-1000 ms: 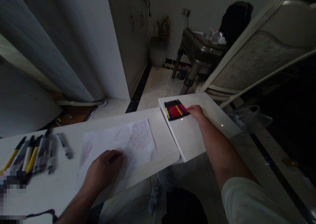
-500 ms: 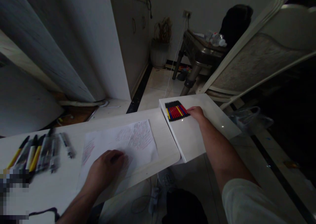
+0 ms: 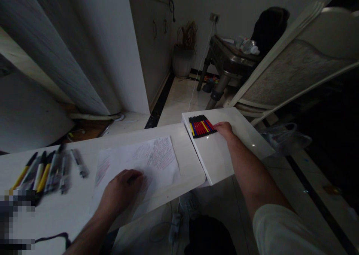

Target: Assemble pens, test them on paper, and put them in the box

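My left hand (image 3: pixel 123 189) rests on the lower part of a sheet of paper (image 3: pixel 112 161) covered in short red and dark pen strokes. Its fingers are curled in and no object shows in them. At the right, my right hand (image 3: pixel 224 128) reaches over a glossy white stand, its fingertips pinched at the right end of a neat row of pens (image 3: pixel 200 127). These pens have red, blue and yellow barrels with black ends and lie side by side. The outermost pen, at my fingertips, is partly covered by them.
Loose markers and clear pens (image 3: pixel 47 169) lie at the left of the white table (image 3: pixel 157 193). The white stand (image 3: pixel 217 155) adjoins the table's right end. Beyond are a chair (image 3: pixel 288 67), a plastic bag (image 3: pixel 291 137) and a dark side table (image 3: pixel 232 56) with plastic bottles.
The view has shifted slightly, so the scene sits a little further right. Both hands keep nearly the same places, the right one still at the end of the pen row.
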